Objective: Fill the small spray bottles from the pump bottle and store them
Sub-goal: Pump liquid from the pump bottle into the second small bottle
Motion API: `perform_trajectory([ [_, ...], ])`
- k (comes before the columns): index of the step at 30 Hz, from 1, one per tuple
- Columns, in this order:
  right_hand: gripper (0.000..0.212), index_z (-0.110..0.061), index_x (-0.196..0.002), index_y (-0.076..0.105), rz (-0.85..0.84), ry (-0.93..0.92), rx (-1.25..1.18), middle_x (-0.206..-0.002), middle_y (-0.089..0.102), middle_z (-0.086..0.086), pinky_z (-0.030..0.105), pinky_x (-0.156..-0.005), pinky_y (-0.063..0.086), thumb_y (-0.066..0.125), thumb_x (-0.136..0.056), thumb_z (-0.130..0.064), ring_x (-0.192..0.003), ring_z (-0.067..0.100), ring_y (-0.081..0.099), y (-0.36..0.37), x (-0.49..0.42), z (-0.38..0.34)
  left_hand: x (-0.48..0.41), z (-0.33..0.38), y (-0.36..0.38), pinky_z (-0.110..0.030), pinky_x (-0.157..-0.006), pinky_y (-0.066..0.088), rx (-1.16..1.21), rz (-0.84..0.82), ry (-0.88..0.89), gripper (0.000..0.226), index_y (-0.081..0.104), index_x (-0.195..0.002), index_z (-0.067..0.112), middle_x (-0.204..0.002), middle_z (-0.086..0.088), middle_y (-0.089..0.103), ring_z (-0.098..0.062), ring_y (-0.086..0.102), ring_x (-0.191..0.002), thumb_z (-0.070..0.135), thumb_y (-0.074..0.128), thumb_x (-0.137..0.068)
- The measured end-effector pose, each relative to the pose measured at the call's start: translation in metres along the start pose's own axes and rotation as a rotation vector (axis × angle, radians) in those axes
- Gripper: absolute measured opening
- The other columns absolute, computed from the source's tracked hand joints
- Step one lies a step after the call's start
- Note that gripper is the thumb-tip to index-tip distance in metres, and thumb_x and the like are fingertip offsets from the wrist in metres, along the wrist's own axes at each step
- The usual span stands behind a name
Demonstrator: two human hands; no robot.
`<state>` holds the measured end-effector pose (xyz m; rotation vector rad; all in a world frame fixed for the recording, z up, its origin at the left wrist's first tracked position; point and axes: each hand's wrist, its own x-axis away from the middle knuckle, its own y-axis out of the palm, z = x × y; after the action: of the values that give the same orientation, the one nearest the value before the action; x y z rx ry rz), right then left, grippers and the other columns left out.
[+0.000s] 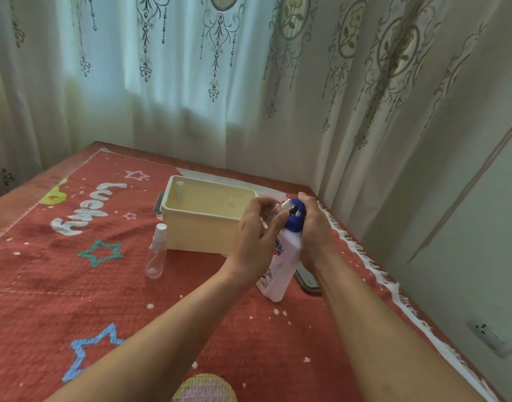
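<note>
A white pump bottle [278, 268] with a blue pump head stands tilted on the red mat. My right hand [314, 227] is curled over the blue pump head. My left hand [256, 233] grips a small clear spray bottle [273, 210], holding its mouth against the pump's nozzle. Another small clear spray bottle [157, 252] with a white cap stands upright on the mat, left of my hands. A third small bottle [179, 191] stands inside the cream storage box [196, 227], in its far left corner.
The red mat [104, 300] with stars and letters covers the table. A dark flat object [308, 281] lies right of the pump bottle, partly hidden by my right forearm. Curtains hang behind the table, and a wall with a socket [489, 339] is on the right.
</note>
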<state>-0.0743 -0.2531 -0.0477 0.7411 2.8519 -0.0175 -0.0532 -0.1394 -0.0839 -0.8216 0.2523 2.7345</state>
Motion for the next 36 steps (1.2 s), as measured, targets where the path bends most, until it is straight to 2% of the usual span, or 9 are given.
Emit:
perform_trajectory([
  [3, 0.031, -0.022, -0.073, 0.062, 0.019, 0.001, -0.025, -0.070, 0.062, 0.003, 0.043, -0.078, 0.048, 0.050, -0.099, -0.033, -0.072, 0.024, 0.059, -0.0010, -0.0013, 0.0016, 0.0013, -0.0022, 0.0002, -0.025, -0.085, 0.051, 0.004, 0.005, -0.016, 0.021, 0.054, -0.115, 0.022, -0.104, 0.002, 0.063, -0.010, 0.061, -0.097, 0.028, 0.062, -0.097],
  [8, 0.045, -0.015, -0.087, 0.065, -0.015, 0.022, -0.056, -0.084, 0.067, 0.011, 0.049, -0.090, 0.052, 0.056, -0.092, -0.058, -0.085, 0.033, 0.065, 0.0000, 0.0014, 0.0024, -0.0003, 0.0037, -0.0004, -0.022, -0.083, 0.051, 0.010, 0.003, 0.003, 0.018, 0.053, -0.113, 0.024, -0.102, 0.003, 0.062, -0.010, 0.061, -0.097, 0.028, 0.061, -0.097],
  [12, 0.033, -0.021, -0.070, 0.065, -0.016, -0.004, -0.054, -0.072, 0.062, 0.006, 0.048, -0.082, 0.046, 0.053, -0.094, -0.041, -0.074, 0.026, 0.059, -0.0001, -0.0010, 0.0015, 0.0019, 0.0004, 0.0004, -0.026, -0.084, 0.052, 0.013, 0.003, -0.006, 0.019, 0.053, -0.114, 0.024, -0.102, 0.003, 0.062, -0.013, 0.061, -0.097, 0.028, 0.061, -0.097],
  [15, 0.043, -0.026, -0.058, 0.067, -0.006, -0.007, -0.061, -0.069, 0.061, 0.004, 0.046, -0.080, 0.045, 0.050, -0.097, -0.035, -0.070, 0.024, 0.058, -0.0018, -0.0031, 0.0038, 0.0023, 0.0004, 0.0002, -0.021, -0.081, 0.050, 0.011, 0.004, -0.014, 0.017, 0.052, -0.112, 0.026, -0.102, 0.004, 0.062, -0.009, 0.061, -0.095, 0.027, 0.061, -0.097],
  [20, 0.051, -0.021, -0.078, 0.072, -0.014, 0.023, -0.045, -0.091, 0.069, 0.015, 0.056, -0.097, 0.050, 0.059, -0.083, -0.070, -0.092, 0.038, 0.066, 0.0009, -0.0003, 0.0047, -0.0001, 0.0040, -0.0002, -0.020, -0.082, 0.050, -0.016, 0.002, -0.001, 0.018, 0.052, -0.112, 0.025, -0.102, 0.004, 0.062, -0.009, 0.060, -0.098, 0.029, 0.060, -0.097],
  [26, 0.033, -0.020, -0.075, 0.063, -0.002, -0.009, -0.020, -0.070, 0.063, 0.003, 0.045, -0.080, 0.047, 0.048, -0.099, -0.036, -0.070, 0.023, 0.061, -0.0043, -0.0027, 0.0036, 0.0016, -0.0001, 0.0012, -0.026, -0.083, 0.052, -0.009, 0.005, -0.015, 0.018, 0.052, -0.113, 0.023, -0.103, 0.002, 0.062, -0.011, 0.061, -0.096, 0.027, 0.061, -0.098],
  [29, 0.036, -0.020, -0.080, 0.067, 0.001, 0.002, -0.003, -0.080, 0.068, 0.008, 0.047, -0.086, 0.050, 0.051, -0.097, -0.048, -0.080, 0.032, 0.066, -0.0007, 0.0012, 0.0017, 0.0006, 0.0008, 0.0003, -0.031, -0.084, 0.053, -0.005, 0.009, -0.008, 0.018, 0.053, -0.113, 0.023, -0.103, 0.002, 0.062, -0.013, 0.061, -0.096, 0.027, 0.061, -0.097],
  [32, 0.057, -0.015, -0.097, 0.069, -0.009, 0.039, -0.006, -0.095, 0.072, 0.013, 0.051, -0.098, 0.052, 0.058, -0.084, -0.069, -0.096, 0.038, 0.069, 0.0024, 0.0039, 0.0010, -0.0003, 0.0024, 0.0002, -0.028, -0.086, 0.053, -0.004, -0.004, -0.007, 0.021, 0.053, -0.116, 0.021, -0.104, 0.002, 0.061, -0.012, 0.061, -0.098, 0.028, 0.060, -0.098],
  [36, 0.029, -0.017, -0.084, 0.063, 0.000, 0.015, -0.007, -0.077, 0.064, 0.005, 0.047, -0.083, 0.050, 0.051, -0.097, -0.039, -0.078, 0.026, 0.062, -0.0005, 0.0007, 0.0006, 0.0022, 0.0001, 0.0003, -0.025, -0.084, 0.052, -0.011, -0.005, -0.009, 0.020, 0.052, -0.115, 0.022, -0.104, 0.001, 0.061, -0.011, 0.060, -0.097, 0.028, 0.060, -0.098],
])
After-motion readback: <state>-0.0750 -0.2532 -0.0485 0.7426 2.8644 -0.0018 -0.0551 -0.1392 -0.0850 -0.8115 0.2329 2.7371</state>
